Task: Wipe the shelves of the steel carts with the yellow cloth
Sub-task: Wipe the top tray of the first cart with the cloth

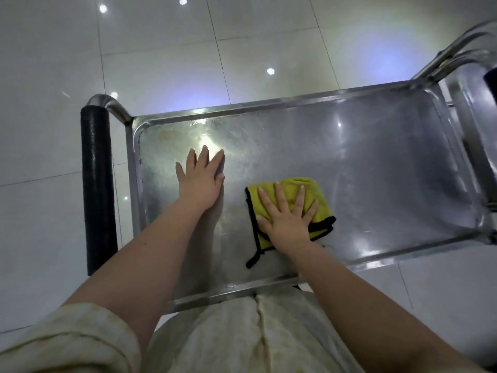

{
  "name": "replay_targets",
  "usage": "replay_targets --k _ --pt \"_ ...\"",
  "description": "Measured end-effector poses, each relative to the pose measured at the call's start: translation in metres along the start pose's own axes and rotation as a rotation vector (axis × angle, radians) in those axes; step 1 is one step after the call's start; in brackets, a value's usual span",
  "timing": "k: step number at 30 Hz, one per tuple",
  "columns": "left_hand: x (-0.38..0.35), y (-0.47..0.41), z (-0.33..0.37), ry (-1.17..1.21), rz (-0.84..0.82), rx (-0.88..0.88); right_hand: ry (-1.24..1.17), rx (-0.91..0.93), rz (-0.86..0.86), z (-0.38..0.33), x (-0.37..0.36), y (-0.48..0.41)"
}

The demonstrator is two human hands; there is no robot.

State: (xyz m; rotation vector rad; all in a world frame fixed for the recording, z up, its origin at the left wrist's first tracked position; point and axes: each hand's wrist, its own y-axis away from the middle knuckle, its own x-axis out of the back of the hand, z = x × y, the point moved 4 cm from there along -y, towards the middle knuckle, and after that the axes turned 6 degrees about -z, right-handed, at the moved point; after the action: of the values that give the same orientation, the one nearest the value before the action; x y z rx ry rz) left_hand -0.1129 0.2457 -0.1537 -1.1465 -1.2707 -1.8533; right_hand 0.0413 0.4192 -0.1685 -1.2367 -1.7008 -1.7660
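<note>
Yellow cloth (289, 208) under right hand (287, 222), fingers (300, 197) spread flat on it, left hand (199, 181) flat on steel cart shelf (376, 162), fingers together

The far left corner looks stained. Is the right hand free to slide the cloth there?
Probably not directly: the left hand lies flat on the shelf between cloth and corner.

The cloth (312, 185) is bright yellow with black edging. The shelf (376, 162) is silver-grey steel, mottled with dull streaks, and the handle (98, 184) beside it is black. The floor (269, 36) is glossy white tile with thin grey lines; the sleeve (78, 340) is pale cream.
</note>
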Motion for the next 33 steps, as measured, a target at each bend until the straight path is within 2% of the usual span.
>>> replay_targets --k 6,10,15,21,25,29,33 --pt "0.010 -0.012 -0.003 0.016 0.060 -0.005 -0.005 0.009 0.033 -0.013 0.092 -0.121" --pt "0.013 -0.028 0.017 0.080 0.046 -0.025 -0.017 -0.007 0.044 -0.014 0.125 -0.171" --pt "0.018 -0.048 0.042 0.066 0.017 -0.050 0.017 0.037 0.067 0.007 0.102 -0.143" --pt "0.021 -0.051 0.059 -0.026 0.000 -0.122 0.067 0.068 0.021 0.067 0.010 -0.007" --pt "0.020 -0.049 0.068 0.022 0.011 -0.095 0.106 0.141 0.011 0.082 -0.024 0.058" --pt "0.018 -0.050 0.072 0.048 0.026 -0.071 0.059 0.099 0.039 0.083 0.003 0.023" --pt "0.018 -0.053 0.075 0.082 0.025 -0.029 -0.005 0.016 0.065 0.072 0.069 -0.079"
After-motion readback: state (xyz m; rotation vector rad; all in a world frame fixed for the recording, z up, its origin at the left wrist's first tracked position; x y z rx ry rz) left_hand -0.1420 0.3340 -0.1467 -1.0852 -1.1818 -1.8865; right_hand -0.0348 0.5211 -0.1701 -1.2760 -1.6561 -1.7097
